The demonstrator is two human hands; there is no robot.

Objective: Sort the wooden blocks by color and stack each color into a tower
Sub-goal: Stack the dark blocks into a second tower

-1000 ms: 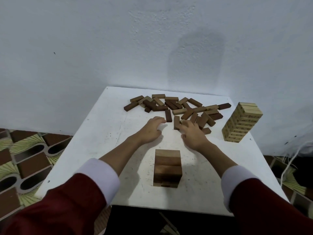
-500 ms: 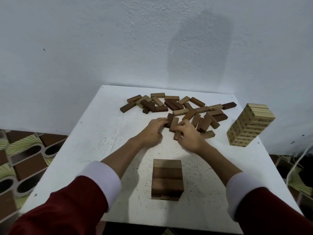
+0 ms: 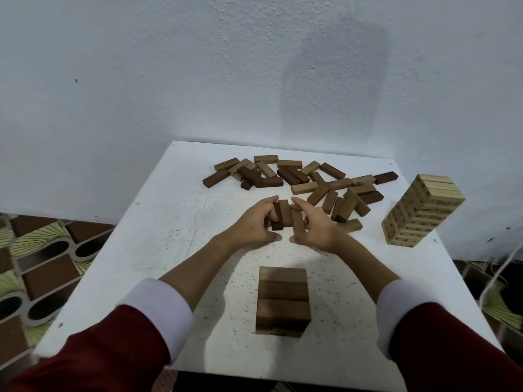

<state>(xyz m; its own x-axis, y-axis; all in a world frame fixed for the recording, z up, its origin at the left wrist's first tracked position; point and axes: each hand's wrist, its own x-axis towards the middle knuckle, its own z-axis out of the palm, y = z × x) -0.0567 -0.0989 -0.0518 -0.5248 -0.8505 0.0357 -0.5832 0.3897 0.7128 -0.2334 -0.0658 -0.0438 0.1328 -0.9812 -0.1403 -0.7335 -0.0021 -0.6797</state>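
— Blocks (image 3: 283,215), status?
— Three dark ones gathered mid-table; left hand (image 3: 254,224) and right hand (image 3: 317,226) both grip them.
— Next?
— Probably square them, then set them crosswise on the dark tower (image 3: 283,299).

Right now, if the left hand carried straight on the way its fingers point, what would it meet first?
The left hand, gripping the dark brown wooden blocks, points up-right across the white table. It would probably first meet the loose pile of brown wooden blocks just beyond, though depth is unclear.
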